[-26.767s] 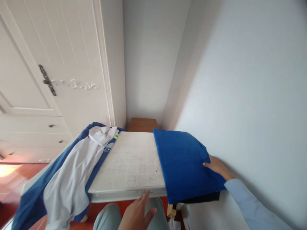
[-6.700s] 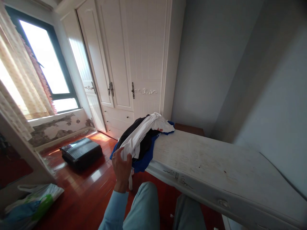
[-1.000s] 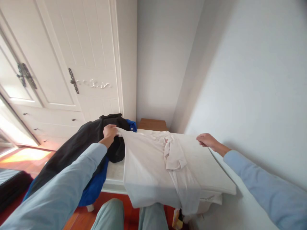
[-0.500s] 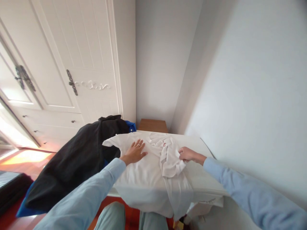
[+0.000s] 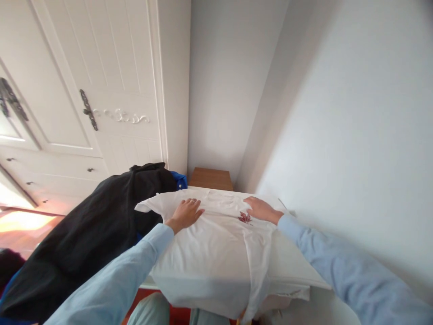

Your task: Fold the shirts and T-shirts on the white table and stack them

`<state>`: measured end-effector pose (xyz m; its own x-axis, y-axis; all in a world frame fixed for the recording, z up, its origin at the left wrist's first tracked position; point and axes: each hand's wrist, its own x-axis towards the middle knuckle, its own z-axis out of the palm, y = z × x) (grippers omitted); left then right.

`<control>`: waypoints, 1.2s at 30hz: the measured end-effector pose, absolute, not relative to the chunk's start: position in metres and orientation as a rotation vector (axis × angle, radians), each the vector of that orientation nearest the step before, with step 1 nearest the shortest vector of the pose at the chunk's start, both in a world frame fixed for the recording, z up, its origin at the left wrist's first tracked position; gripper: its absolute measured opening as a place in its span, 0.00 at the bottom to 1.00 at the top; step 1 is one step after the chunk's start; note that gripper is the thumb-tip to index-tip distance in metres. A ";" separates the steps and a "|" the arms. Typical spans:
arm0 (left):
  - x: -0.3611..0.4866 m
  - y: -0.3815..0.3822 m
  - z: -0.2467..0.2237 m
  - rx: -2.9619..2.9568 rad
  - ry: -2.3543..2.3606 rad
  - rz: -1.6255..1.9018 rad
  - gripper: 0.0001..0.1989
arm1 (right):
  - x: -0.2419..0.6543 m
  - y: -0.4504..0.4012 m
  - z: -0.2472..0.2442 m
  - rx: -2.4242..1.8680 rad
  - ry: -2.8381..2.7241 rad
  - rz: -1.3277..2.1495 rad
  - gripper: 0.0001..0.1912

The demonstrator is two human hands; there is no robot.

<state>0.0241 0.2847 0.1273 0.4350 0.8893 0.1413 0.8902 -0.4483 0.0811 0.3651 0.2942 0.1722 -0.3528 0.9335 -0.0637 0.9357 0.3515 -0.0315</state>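
Observation:
A white T-shirt (image 5: 209, 243) with a red leaf print lies spread over a white-covered surface, its lower part hanging over the front edge. My left hand (image 5: 186, 213) rests on the shirt's left part, palm down with fingers apart. Near the leaf print, toward the upper right of the shirt, my right hand (image 5: 260, 209) touches the fabric with its fingers curled; whether cloth is pinched between them is hard to see.
Black clothing (image 5: 84, 225) is piled at the left, with a blue garment (image 5: 179, 179) beside it. Behind stand a white wardrobe (image 5: 172, 90) and a brown wooden piece (image 5: 211, 178). A wall (image 5: 365, 135) rises at the right.
The bunched right part of the shirt has been spread out, showing the leaf print. My right hand has moved up and away from me. The view has shifted slightly right.

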 end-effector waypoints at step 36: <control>0.036 0.347 0.096 -2.531 -1.625 -0.270 0.27 | 0.372 0.291 0.116 2.320 2.931 -0.686 0.25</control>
<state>0.0362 0.3472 0.0962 0.4073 0.8877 0.2148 0.9094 -0.4159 -0.0059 0.3719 0.2909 0.1155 -0.1236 0.9536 0.2745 0.7327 0.2742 -0.6229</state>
